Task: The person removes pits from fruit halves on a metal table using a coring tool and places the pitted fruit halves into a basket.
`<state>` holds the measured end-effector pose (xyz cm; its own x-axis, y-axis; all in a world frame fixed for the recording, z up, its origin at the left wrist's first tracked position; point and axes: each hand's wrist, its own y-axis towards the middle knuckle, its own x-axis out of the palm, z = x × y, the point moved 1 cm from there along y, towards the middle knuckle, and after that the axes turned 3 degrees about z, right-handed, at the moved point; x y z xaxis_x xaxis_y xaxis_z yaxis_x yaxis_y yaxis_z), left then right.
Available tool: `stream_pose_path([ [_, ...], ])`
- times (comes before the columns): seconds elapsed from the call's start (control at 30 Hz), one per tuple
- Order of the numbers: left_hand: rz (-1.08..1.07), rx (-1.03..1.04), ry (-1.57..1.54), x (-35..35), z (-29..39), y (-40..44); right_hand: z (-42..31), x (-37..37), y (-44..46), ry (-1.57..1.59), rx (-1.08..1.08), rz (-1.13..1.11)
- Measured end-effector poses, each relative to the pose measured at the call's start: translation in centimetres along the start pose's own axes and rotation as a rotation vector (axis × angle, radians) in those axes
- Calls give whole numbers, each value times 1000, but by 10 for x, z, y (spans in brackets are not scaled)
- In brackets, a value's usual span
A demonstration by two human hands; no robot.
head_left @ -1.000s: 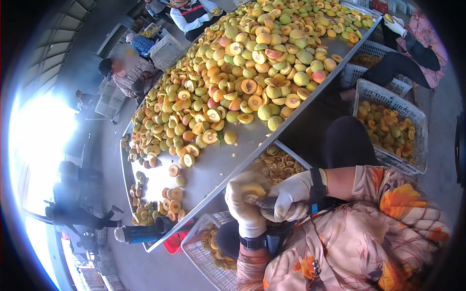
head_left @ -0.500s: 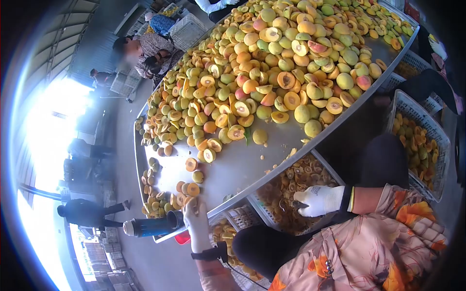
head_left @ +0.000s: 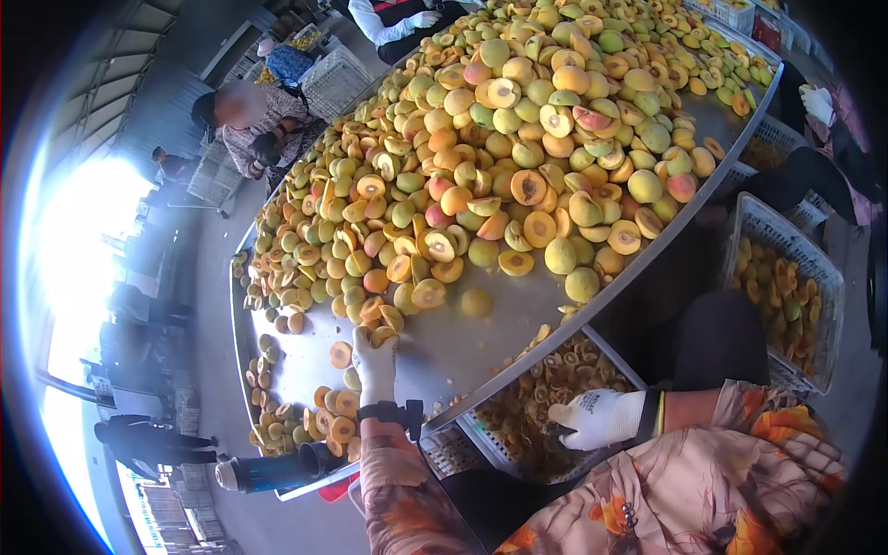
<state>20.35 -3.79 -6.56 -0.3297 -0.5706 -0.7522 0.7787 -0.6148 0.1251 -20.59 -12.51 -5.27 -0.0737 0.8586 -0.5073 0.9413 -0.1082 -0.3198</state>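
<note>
On the metal table [head_left: 444,347], my gloved left hand [head_left: 376,370] reaches the near edge of the fruit pile. Its fingertips close on a yellow fruit half [head_left: 381,336], with other halves touching around it. My gloved right hand [head_left: 599,419] is low, over a crate of small brown-yellow pieces [head_left: 541,388]. Its fingers are curled, and whatever they hold is hidden. The large pile [head_left: 499,166] mixes whole-looking green-yellow fruit and cut halves with orange flesh.
A crate of fruit halves [head_left: 782,296] stands at the right, by my dark-clad knee. A blue cylinder [head_left: 268,472] lies at the table's lower left corner, near loose halves [head_left: 333,416]. Co-workers [head_left: 264,125] are across the table and at the upper right.
My hands were together around a fruit, then parted. My left hand has since moved from the table's lower edge up to the pile. My right hand stays over the crate of pieces.
</note>
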Motion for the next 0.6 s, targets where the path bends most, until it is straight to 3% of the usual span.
stream_pose_path([
  [0.1,-99,-206,-661,-14,38,-45,2,-4,0,79,-43,165],
  [0.17,-70,-186,-736,-27,84,-91,-8,-3,-4,67,-141,356],
  [0.27,-45,-155,-889,-27,120,-156,-46,-5,-14,145,-345,468],
  [0.37,-99,-231,-1273,-14,137,-208,-73,2,-19,168,-408,521],
  [0.43,-31,-103,-1157,-17,171,-242,-83,6,-26,177,-477,550],
  [0.5,-41,-126,-1340,-25,203,-262,-91,11,-36,175,-522,580],
  [0.6,12,-78,-1265,-28,207,-281,-98,19,-52,158,-550,606],
])
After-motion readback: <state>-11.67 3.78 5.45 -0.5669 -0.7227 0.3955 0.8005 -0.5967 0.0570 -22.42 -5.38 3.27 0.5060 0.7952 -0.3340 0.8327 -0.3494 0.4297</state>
